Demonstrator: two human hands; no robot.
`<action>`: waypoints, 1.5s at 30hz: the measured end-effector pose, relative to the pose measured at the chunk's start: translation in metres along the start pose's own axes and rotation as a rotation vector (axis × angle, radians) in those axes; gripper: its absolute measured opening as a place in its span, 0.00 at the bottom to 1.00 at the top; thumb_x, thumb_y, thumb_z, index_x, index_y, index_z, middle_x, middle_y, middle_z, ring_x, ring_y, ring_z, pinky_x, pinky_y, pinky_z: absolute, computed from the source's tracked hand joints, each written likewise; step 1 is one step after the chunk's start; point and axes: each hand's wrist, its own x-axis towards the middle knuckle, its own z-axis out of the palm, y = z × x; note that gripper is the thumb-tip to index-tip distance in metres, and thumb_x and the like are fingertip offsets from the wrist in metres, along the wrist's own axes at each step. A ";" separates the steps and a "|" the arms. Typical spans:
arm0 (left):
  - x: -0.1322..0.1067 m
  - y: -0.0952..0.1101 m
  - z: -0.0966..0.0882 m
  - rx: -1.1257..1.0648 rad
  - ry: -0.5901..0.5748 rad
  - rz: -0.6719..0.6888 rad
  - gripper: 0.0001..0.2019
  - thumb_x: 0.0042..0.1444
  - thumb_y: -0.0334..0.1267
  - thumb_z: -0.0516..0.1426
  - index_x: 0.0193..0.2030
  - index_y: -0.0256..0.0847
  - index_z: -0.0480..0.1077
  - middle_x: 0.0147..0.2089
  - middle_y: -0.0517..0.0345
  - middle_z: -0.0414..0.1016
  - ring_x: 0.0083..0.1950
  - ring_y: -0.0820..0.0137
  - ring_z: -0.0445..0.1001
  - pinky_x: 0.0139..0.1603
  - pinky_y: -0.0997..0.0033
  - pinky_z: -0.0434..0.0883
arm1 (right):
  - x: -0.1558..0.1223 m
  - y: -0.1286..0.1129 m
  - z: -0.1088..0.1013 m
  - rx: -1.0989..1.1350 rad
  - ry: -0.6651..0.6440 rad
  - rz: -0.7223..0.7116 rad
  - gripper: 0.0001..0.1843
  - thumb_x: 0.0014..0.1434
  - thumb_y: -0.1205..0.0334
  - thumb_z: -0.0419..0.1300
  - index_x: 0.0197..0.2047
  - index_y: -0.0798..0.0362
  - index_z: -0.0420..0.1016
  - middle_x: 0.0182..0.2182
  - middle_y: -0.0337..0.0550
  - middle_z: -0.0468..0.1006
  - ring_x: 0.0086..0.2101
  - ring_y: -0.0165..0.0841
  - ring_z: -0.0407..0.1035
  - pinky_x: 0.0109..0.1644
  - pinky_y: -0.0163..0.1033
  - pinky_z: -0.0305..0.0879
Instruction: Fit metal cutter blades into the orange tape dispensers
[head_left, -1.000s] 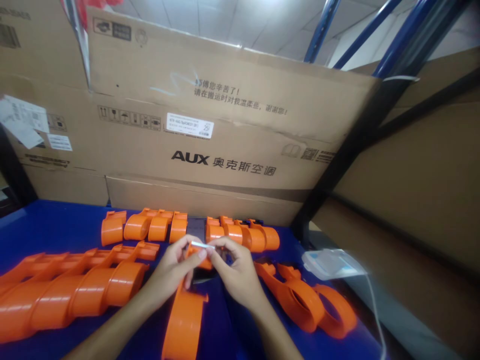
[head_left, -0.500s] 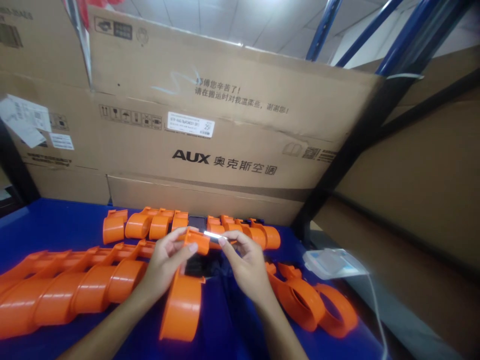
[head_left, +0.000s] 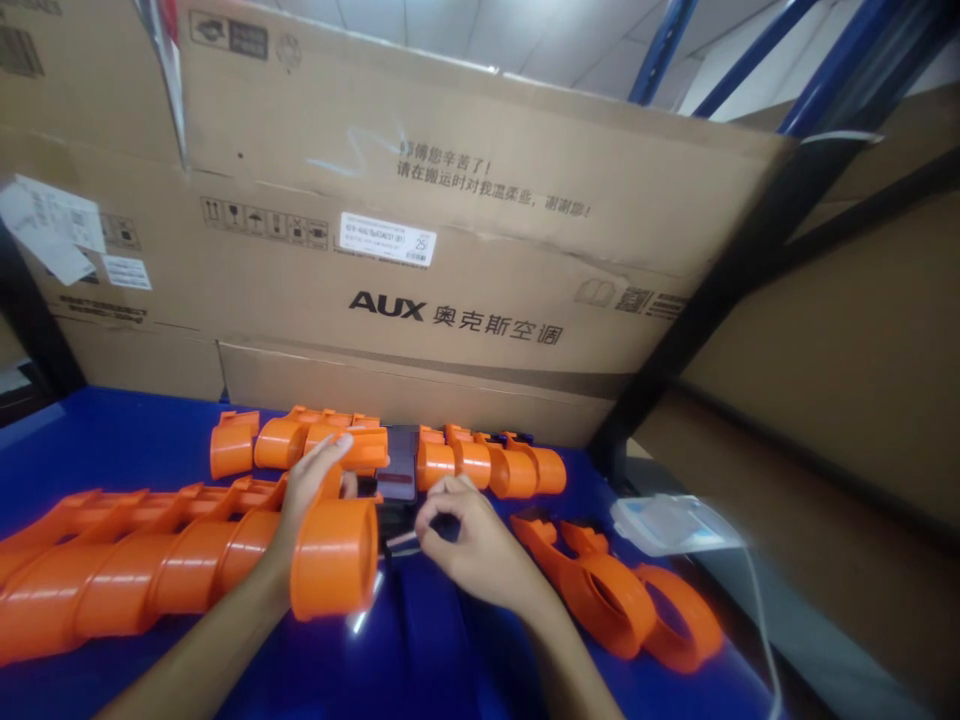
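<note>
My left hand [head_left: 309, 495] is closed around an orange plastic part [head_left: 335, 560], which has a wide round ring at the bottom and a clip-like top. Fingers and thumb grip its upper section, and the ring hangs below, toward me. To its right, my right hand [head_left: 469, 545] is pinched, with thumb and forefinger curled together. From that pinch a thin pale strip [head_left: 403, 541] sticks out to the left, blurred and apart from the orange part. Behind the hands stands a dark rectangular case [head_left: 397, 465].
Similar orange parts stand in a row at left [head_left: 191, 565], in a back row [head_left: 472, 465] and at right [head_left: 619, 605]. A clear plastic box [head_left: 671, 525] with a white cord lies at the right edge. Behind the blue surface [head_left: 150, 415] rises a large carton [head_left: 480, 260].
The orange part has tilted and moved left and up with my left hand. My right hand has drawn down and away from it with the thin strip. The dark case shows more.
</note>
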 end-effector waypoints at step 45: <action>-0.015 -0.014 0.017 0.315 -0.192 0.150 0.16 0.62 0.49 0.58 0.47 0.39 0.73 0.33 0.54 0.79 0.24 0.72 0.70 0.20 0.76 0.64 | -0.068 0.006 -0.070 -0.683 0.341 0.119 0.17 0.63 0.54 0.53 0.47 0.53 0.77 0.32 0.48 0.79 0.35 0.45 0.74 0.37 0.43 0.65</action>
